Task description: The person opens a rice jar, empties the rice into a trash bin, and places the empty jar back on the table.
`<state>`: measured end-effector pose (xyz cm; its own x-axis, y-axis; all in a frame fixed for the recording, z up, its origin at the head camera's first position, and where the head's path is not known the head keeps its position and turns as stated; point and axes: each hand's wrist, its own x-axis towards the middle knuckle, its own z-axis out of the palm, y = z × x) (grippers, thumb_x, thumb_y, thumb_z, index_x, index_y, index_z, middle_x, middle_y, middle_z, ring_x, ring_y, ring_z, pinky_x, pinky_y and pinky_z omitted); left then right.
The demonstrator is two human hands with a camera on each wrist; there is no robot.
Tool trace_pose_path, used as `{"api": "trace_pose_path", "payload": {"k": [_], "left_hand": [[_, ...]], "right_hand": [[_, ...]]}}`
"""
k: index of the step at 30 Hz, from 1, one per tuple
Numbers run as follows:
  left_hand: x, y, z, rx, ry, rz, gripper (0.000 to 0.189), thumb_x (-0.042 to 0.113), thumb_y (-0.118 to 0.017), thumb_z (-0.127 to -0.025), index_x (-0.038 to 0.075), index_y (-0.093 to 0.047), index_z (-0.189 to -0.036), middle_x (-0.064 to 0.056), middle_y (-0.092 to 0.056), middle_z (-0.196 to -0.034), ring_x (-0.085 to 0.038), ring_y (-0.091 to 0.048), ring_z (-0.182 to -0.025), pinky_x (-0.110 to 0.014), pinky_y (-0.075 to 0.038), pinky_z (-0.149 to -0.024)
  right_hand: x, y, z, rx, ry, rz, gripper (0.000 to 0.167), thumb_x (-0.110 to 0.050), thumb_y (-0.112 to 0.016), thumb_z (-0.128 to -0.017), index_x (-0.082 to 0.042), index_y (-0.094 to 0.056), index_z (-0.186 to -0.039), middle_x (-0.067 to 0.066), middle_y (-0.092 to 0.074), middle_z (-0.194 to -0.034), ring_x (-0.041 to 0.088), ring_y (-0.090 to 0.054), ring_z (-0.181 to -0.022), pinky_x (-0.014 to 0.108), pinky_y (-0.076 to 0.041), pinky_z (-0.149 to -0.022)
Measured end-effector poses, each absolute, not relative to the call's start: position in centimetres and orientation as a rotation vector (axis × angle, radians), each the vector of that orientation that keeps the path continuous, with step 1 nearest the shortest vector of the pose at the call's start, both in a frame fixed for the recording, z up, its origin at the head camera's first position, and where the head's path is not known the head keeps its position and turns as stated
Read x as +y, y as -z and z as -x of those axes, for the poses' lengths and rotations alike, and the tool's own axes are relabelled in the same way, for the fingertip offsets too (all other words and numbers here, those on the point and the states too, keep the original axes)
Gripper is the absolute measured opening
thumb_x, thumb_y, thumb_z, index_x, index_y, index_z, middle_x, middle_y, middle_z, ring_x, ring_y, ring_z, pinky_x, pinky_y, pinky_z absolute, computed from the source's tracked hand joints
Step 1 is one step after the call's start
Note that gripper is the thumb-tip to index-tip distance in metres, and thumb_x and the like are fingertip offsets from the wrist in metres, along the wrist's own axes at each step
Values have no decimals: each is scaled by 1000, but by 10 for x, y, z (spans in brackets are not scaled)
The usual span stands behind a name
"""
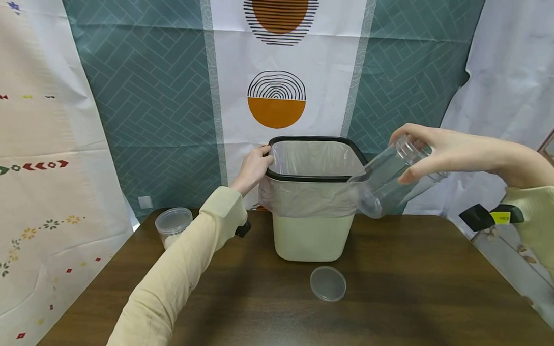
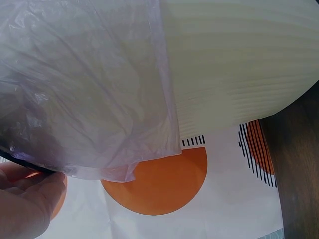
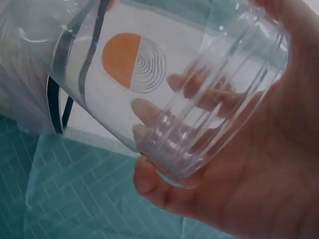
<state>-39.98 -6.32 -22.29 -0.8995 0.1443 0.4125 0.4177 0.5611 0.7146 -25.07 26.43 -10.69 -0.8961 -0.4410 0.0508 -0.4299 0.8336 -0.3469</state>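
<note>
A cream trash bin (image 1: 309, 240) stands on the table, its black rim ring (image 1: 309, 178) holding a translucent bag (image 1: 312, 202) folded down outside. My left hand (image 1: 253, 167) pinches the rim's left side; in the left wrist view its fingers lie at the black ring beside the bag. My right hand (image 1: 438, 150) grips a clear jar (image 1: 384, 184) round its threaded neck. The jar tilts, its base down and left by the bin's right side; whether it touches the bag I cannot tell. The right wrist view shows fingers (image 3: 147, 109) through the see-through jar (image 3: 114, 64).
A clear round lid (image 1: 328, 284) lies flat on the brown table (image 1: 391, 309) in front of the bin. Beyond my left forearm stands a small clear jar (image 1: 173, 221) with something white inside. Patterned cloth (image 1: 147, 97) hangs behind the table.
</note>
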Motion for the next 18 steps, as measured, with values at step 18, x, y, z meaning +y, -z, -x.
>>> {"api": "trace_pose_path", "payload": {"k": [18], "left_hand": [[-63, 223, 400, -2497, 1236, 458, 45, 9, -44, -86, 4, -46, -131, -10, -45, -131, -20, -38, -119, -30, -32, -93]], "right_hand": [[251, 166, 255, 2783, 448, 796, 64, -30, -76, -66, -11, -42, -117, 8, -39, -104, 28, -34, -96, 36, -40, -65]]}}
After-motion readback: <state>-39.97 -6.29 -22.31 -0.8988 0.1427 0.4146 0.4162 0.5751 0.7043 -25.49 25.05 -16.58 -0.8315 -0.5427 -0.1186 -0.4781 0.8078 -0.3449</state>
